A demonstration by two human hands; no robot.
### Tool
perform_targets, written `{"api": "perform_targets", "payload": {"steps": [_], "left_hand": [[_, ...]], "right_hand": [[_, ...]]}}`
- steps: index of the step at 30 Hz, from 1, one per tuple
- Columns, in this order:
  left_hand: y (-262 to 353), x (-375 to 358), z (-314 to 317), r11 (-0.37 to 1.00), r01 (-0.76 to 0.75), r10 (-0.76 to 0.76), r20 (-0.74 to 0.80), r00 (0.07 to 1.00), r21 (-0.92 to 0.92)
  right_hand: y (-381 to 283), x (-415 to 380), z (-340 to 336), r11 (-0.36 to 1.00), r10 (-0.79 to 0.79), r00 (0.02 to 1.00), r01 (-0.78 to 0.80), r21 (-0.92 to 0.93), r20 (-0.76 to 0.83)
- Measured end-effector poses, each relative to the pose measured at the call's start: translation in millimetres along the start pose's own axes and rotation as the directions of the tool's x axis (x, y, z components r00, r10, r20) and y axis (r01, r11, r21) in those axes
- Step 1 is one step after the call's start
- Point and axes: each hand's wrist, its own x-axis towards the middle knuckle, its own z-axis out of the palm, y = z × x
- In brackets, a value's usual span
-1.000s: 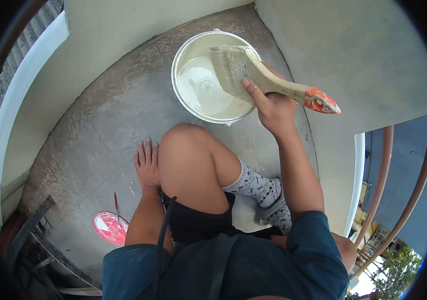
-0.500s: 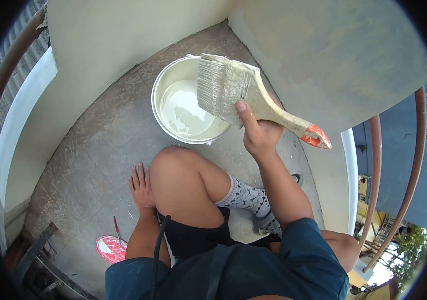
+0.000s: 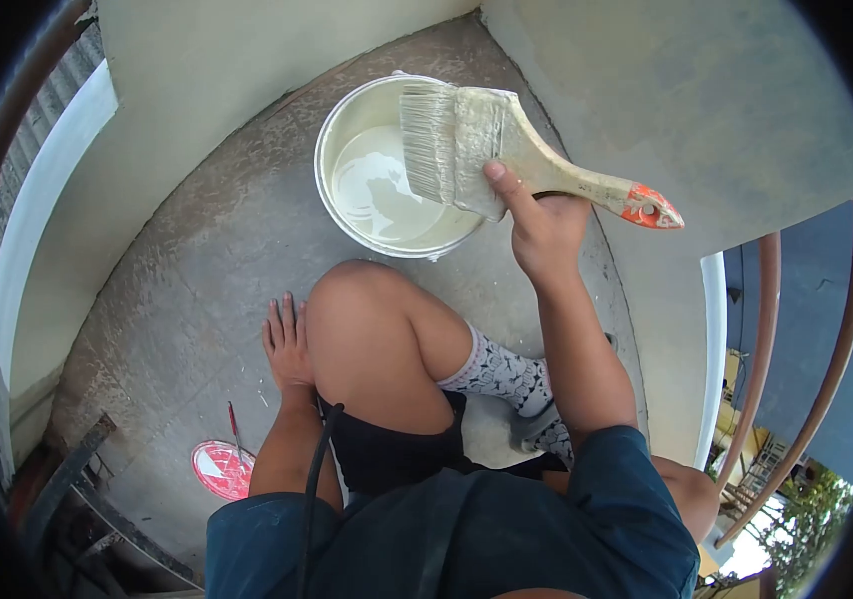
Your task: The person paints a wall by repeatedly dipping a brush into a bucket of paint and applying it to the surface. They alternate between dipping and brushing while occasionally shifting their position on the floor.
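Observation:
My right hand [image 3: 541,222] grips a wide paintbrush [image 3: 531,150] near the base of its handle, thumb on top. Pale paint coats the bristles, which point left over the open bucket [image 3: 325,185]. Inside the bucket lies off-white liquid paint [image 3: 372,190]. The handle's orange-red end points right. My left hand [image 3: 289,344] rests flat on the floor beside my bent knee, fingers spread, holding nothing.
A red and white round lid [image 3: 219,467] with a thin red-handled tool [image 3: 234,424] lies on the floor at lower left. A dark metal frame [image 3: 72,484] stands beyond it. Curved walls [image 3: 217,90] and brown railings [image 3: 764,329] surround the space.
The bucket, brush and right hand appear slightly higher and further right in the view. The left hand remains on the floor, and the grip on the brush is the same.

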Motion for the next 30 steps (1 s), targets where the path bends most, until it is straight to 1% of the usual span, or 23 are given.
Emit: {"api": "perform_targets", "payload": {"steps": [2, 3, 4, 6, 7, 8, 10, 11, 13, 14, 16, 17, 19, 20, 22, 23, 24, 25, 26, 27, 28, 29, 30], "left_hand": [[0.3, 0.1, -0.2, 1.000, 0.002, -0.002, -0.001, 1.000, -0.001], [0.3, 0.6, -0.5, 1.000, -0.001, 0.001, -0.012, 1.000, -0.004], [0.6, 0.8, -0.3, 1.000, -0.002, 0.002, -0.013, 1.000, -0.002], [0.4, 0.1, 0.4, 1.000, 0.008, -0.008, 0.017, 1.000, 0.015], [0.1, -0.3, 0.5, 1.000, 0.009, -0.010, 0.018, 1.000, 0.017], [-0.3, -0.1, 0.7, 1.000, 0.001, -0.001, -0.003, 1.000, 0.005], [0.0, 0.5, 1.1, 1.000, -0.008, 0.008, -0.027, 1.000, -0.008], [0.2, 0.4, 1.2, 1.000, -0.004, 0.004, -0.024, 1.000, -0.005], [0.2, 0.9, 1.1, 1.000, 0.000, 0.000, -0.024, 1.000, -0.001], [0.4, 1.0, 0.9, 1.000, 0.001, -0.001, -0.024, 1.000, -0.001], [0.1, 0.6, 0.8, 1.000, -0.011, 0.011, -0.023, 1.000, -0.002], [-0.6, 0.2, 1.2, 1.000, -0.003, 0.003, -0.023, 1.000, 0.000], [0.5, 0.7, 2.7, 1.000, -0.025, 0.025, -0.024, 0.999, -0.014], [-0.2, 0.6, 2.3, 1.000, -0.015, 0.014, -0.039, 0.999, -0.015], [-0.4, 3.5, 3.2, 0.999, -0.027, 0.026, -0.054, 0.998, -0.035], [-1.1, 3.5, 3.8, 0.999, -0.029, 0.027, -0.073, 0.997, -0.019], [-1.0, 3.4, 3.4, 1.000, -0.023, 0.023, -0.091, 0.996, -0.002], [-0.2, 4.1, 1.4, 1.000, -0.029, 0.027, -0.086, 0.996, -0.011], [0.7, 5.1, -1.5, 1.000, -0.023, 0.022, -0.085, 0.996, -0.008], [1.8, 5.1, -3.0, 1.000, -0.017, 0.017, -0.084, 0.996, -0.003], [2.7, 4.1, -3.6, 1.000, -0.020, 0.020, -0.080, 0.997, -0.007], [3.1, 4.4, -4.0, 1.000, -0.017, 0.018, -0.085, 0.996, 0.003], [2.9, 5.4, -3.7, 1.000, -0.015, 0.017, -0.092, 0.996, 0.015]], "right_hand": [[-1.0, 2.3, -2.8, 0.979, 0.073, 0.995, -0.058, 0.197, -0.068], [0.4, 4.3, -4.4, 0.961, 0.116, 0.991, -0.096, 0.258, -0.064], [-1.0, 4.5, -4.6, 0.961, 0.115, 0.991, -0.095, 0.260, -0.064], [-5.1, 4.9, -4.3, 0.826, 0.195, 0.980, -0.147, 0.545, -0.032], [-4.0, 5.1, -6.5, 0.807, 0.217, 0.976, -0.188, 0.560, 0.015], [-2.3, 5.1, -8.6, 0.806, 0.217, 0.976, -0.189, 0.561, 0.016], [2.1, 5.7, -12.9, 0.640, 0.305, 0.946, -0.291, 0.711, 0.113], [5.8, 5.4, -14.9, 0.641, 0.303, 0.946, -0.289, 0.711, 0.112], [12.0, 5.2, -17.3, 0.501, 0.304, 0.930, -0.341, 0.795, 0.207], [12.7, 4.6, -17.8, 0.502, 0.304, 0.930, -0.339, 0.796, 0.205], [13.0, 1.4, -17.6, 0.587, 0.309, 0.934, -0.334, 0.738, 0.177], [10.5, -0.2, -18.8, 0.590, 0.312, 0.937, -0.323, 0.740, 0.161], [0.9, -1.8, -28.2, 0.692, 0.215, 0.973, -0.212, 0.690, 0.082], [-2.5, -2.4, -39.8, 0.705, 0.219, 0.974, -0.196, 0.681, 0.055], [-8.5, -3.0, -69.2, 0.853, 0.039, 0.982, 0.063, 0.518, -0.184], [-10.8, -4.5, -90.5, 0.900, -0.028, 0.966, 0.136, 0.413, -0.257], [-10.1, -8.2, -113.3, 0.950, -0.096, 0.944, 0.182, 0.255, -0.316], [-2.3, -10.6, -139.5, 0.980, -0.173, 0.921, 0.195, 0.029, -0.350], [3.6, -11.9, -154.4, 0.981, -0.172, 0.921, 0.191, 0.021, -0.349], [8.8, -13.5, -166.1, 0.961, -0.185, 0.909, 0.088, -0.262, -0.374], [17.1, -15.0, -176.4, 0.856, -0.204, 0.896, -0.032, -0.516, -0.394], [35.3, -14.0, -188.6, 0.854, -0.204, 0.894, -0.036, -0.519, -0.398], [58.6, -10.3, -201.3, 0.697, -0.304, 0.912, 0.016, -0.717, -0.276]]}}
